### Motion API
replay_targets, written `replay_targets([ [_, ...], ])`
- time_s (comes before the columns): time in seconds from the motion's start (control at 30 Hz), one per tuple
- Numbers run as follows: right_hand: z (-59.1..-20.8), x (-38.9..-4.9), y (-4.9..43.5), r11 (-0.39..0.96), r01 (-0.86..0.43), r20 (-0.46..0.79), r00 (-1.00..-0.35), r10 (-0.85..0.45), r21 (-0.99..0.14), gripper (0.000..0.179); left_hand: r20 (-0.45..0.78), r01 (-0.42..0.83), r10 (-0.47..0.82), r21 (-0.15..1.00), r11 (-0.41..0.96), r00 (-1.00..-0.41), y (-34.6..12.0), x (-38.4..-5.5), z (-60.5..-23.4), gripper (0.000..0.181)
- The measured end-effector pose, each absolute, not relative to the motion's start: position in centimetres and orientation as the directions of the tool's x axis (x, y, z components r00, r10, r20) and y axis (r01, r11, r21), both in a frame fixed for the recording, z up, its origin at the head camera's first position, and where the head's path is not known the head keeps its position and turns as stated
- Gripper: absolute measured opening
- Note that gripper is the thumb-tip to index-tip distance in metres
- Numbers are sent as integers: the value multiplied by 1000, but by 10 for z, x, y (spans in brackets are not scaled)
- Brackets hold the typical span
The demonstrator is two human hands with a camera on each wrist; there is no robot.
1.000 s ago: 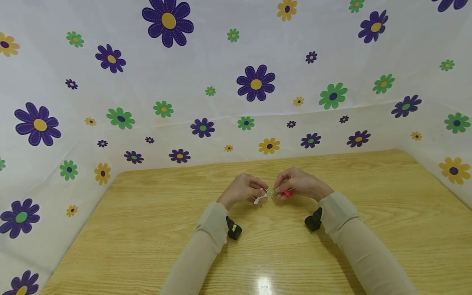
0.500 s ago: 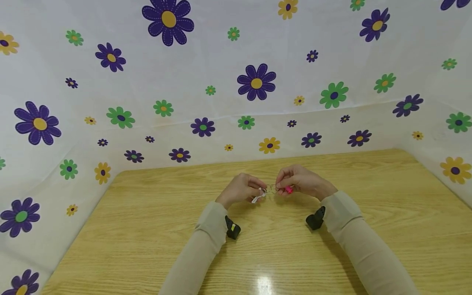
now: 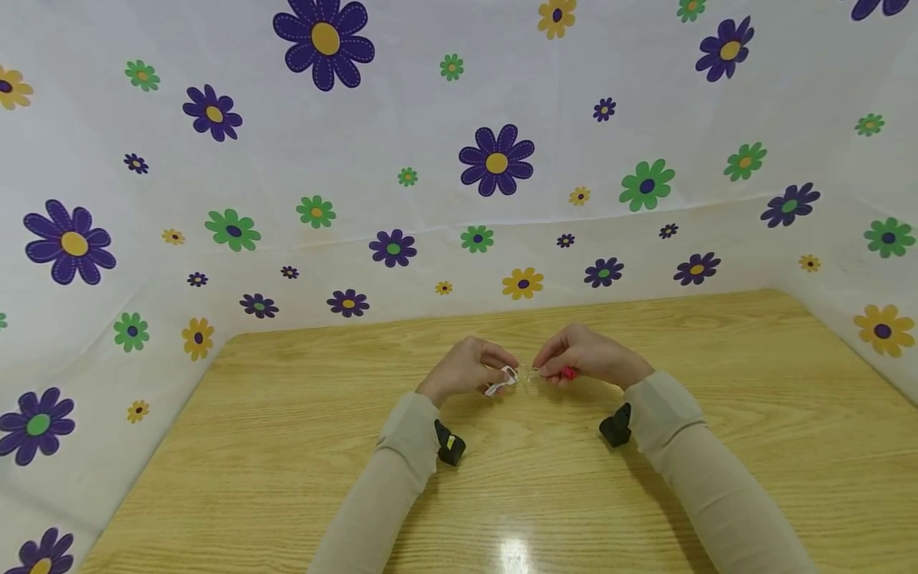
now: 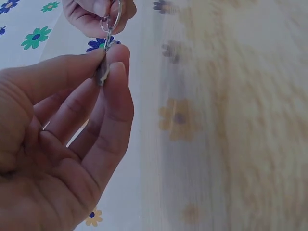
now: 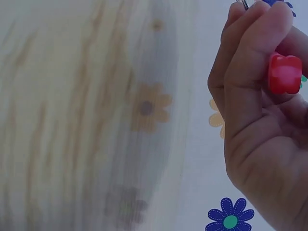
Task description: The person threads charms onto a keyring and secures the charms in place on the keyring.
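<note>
Close together above the table, my two hands work at a pair of linked metal rings. In the head view my left hand [image 3: 462, 371] pinches a white keychain [image 3: 493, 390] with a hole at its upper end. The left wrist view shows the thumb and fingertips on the keychain's narrow edge [image 4: 102, 72], where a small metal link joins it to a ring. My right hand [image 3: 586, 355] pinches the larger key ring [image 4: 120, 14] between thumb and fingers. A pink-red charm [image 5: 285, 73] sticks out beside the right palm; its attachment is hidden by the fingers.
A wood-grain table [image 3: 516, 470] lies under both hands. White cloth [image 3: 416, 48] printed with flowers rises along its back and sides. Black wrist cameras hang from the left sleeve [image 3: 405, 434] and the right sleeve [image 3: 663, 406].
My right hand has shifted slightly right, and the pink-red charm has moved right with it. The rings between my hands have turned. My left hand stays nearly still, still gripping the white keychain.
</note>
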State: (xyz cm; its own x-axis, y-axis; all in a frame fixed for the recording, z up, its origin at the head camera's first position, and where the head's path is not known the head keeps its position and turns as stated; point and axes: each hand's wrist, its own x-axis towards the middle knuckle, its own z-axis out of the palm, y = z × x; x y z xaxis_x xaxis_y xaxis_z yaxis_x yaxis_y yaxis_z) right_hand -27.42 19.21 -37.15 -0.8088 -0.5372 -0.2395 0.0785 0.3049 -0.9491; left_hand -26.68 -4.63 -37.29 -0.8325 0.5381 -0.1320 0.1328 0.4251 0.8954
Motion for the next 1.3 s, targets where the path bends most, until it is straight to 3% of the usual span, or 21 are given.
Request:
replay_targets([
  [0.37,-373,-270,188,356,61,-243,-835,-494,-932,14,-138,142,556,892,430,-820,-49,-267,-376,26],
  [0.67,-369,-266,174,362,107,-235,-913,-332,-926,23,-113,148,516,887,438,-849,-47,-267,-377,26],
  [0.87,-373,-272,169,319,150,-236,-939,-251,-936,24,-63,235,534,850,472,-843,-42,-267,-377,22],
  [1.3,-374,-268,174,290,126,-237,-891,-387,-949,21,-26,236,485,850,471,-874,-46,-268,-377,21],
])
